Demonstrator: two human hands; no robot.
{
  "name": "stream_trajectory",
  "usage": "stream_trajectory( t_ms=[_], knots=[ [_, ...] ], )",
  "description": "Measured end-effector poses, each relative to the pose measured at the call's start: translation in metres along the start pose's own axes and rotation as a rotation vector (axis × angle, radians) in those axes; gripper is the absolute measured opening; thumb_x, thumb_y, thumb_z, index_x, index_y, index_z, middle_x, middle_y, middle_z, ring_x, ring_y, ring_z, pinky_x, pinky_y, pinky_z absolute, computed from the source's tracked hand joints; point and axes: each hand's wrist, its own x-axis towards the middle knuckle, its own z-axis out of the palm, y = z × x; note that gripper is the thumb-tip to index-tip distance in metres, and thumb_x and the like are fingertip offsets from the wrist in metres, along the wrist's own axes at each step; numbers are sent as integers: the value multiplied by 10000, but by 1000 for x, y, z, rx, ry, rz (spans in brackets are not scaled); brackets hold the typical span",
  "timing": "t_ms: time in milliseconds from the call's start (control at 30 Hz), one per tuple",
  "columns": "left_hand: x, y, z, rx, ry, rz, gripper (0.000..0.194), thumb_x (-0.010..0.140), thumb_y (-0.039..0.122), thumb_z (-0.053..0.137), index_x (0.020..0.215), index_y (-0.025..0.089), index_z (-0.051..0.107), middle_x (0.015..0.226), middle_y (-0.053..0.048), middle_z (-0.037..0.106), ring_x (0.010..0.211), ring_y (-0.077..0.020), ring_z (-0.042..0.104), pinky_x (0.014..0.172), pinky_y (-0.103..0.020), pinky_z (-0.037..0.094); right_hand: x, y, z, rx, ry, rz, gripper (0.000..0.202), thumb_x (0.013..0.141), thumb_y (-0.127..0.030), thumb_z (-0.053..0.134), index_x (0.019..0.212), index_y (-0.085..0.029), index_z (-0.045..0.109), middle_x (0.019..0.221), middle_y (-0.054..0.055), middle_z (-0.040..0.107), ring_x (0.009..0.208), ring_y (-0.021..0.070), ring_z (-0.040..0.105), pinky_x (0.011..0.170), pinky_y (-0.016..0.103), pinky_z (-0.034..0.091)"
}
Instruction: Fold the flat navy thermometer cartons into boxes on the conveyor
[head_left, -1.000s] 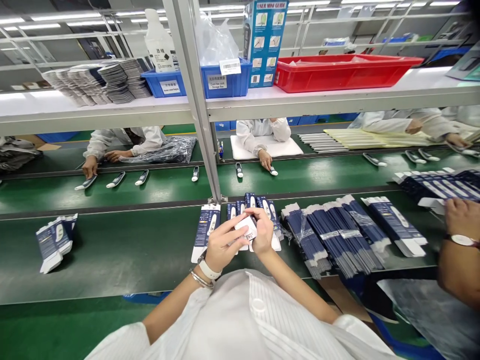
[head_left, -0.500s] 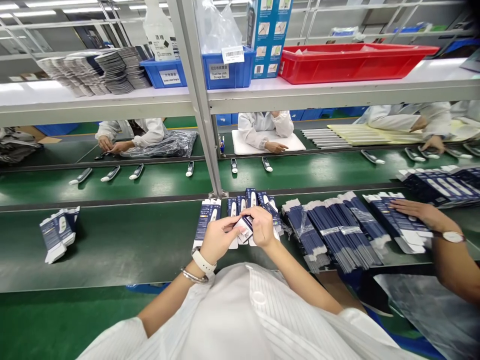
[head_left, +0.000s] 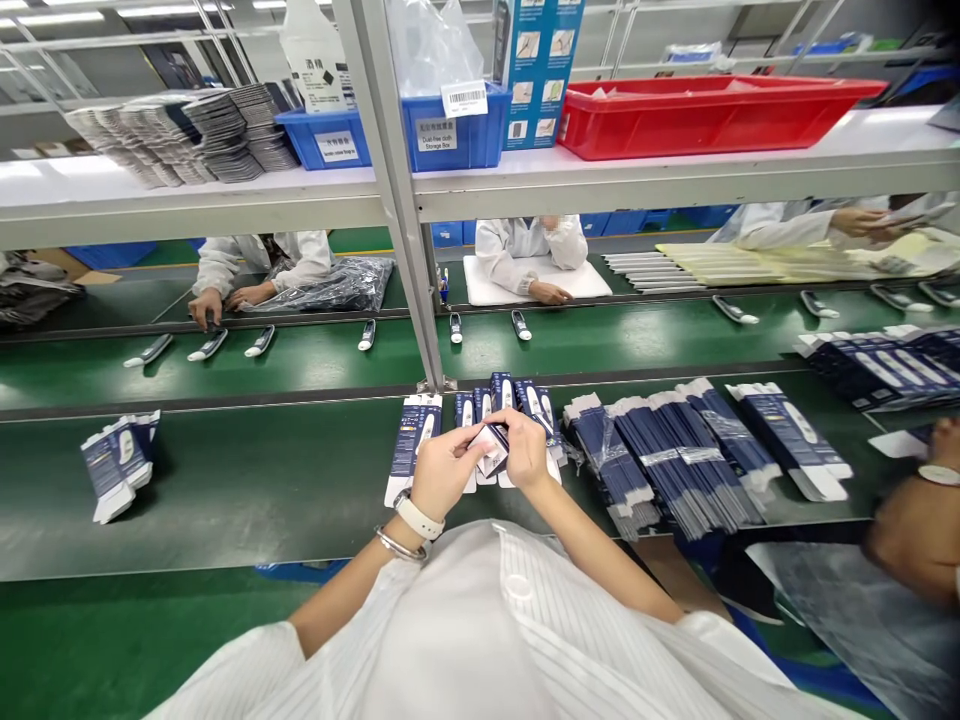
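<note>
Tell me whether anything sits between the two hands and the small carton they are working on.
Nothing visible does. The left hand and right hand both grip the small carton directly, above the green belt, in front of the flat cartons lying there.

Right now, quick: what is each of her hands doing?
Left hand: closed, fingers pinching the small carton.
Right hand: closed on the same small carton.

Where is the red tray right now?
In the head view, the red tray sits on the upper shelf, right of centre, just right of the upright blue printed box and the blue storage bin.
</note>
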Motion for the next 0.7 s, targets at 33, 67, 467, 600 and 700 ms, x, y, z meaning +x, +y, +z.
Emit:
stream_trajectory(
  t_ms=[33, 67, 467, 600, 700],
  knots=[
    [0, 0, 0, 13, 1, 3, 260, 721, 246, 659, 965, 161, 692, 899, -43, 723, 770, -180, 679, 745, -276, 556, 0, 0, 0, 9, 5, 13, 476, 932, -391, 202, 823, -190, 619, 763, 55, 640, 713, 182, 588, 656, 316, 419],
    [1, -1, 1, 23, 2, 5, 261, 723, 247, 658, 966, 162, 692, 901, -44, 722, 768, -178, 678, 747, -276, 555, -1, 1, 1, 19, 12, 26, 477, 933, -393, 202, 824, -190, 619, 764, 54, 641, 713, 180, 590, 655, 314, 420],
    [5, -3, 3, 63, -64, -24, 287, 726, 268, 651, 991, 162, 685, 923, -52, 718, 805, -203, 677, 759, -309, 552, -5, 6, 4, 92, 59, 155, 521, 934, -430, 184, 809, -182, 625, 749, 49, 641, 709, 171, 595, 658, 300, 420],
    [8, -7, 0, 35, -84, -49, 313, 712, 297, 665, 988, 152, 686, 920, -62, 718, 817, -215, 673, 781, -330, 549, -7, 9, 3, 127, 56, 193, 537, 928, -462, 185, 807, -185, 629, 751, 48, 640, 714, 173, 591, 661, 303, 414],
    [7, -7, -2, -40, -156, -70, 372, 746, 331, 631, 1073, 155, 646, 1002, -75, 696, 854, -215, 662, 797, -342, 542, -5, 13, 4, 187, 62, 245, 551, 911, -517, 201, 797, -190, 630, 749, 44, 639, 721, 176, 589, 678, 308, 417]
  ],
)
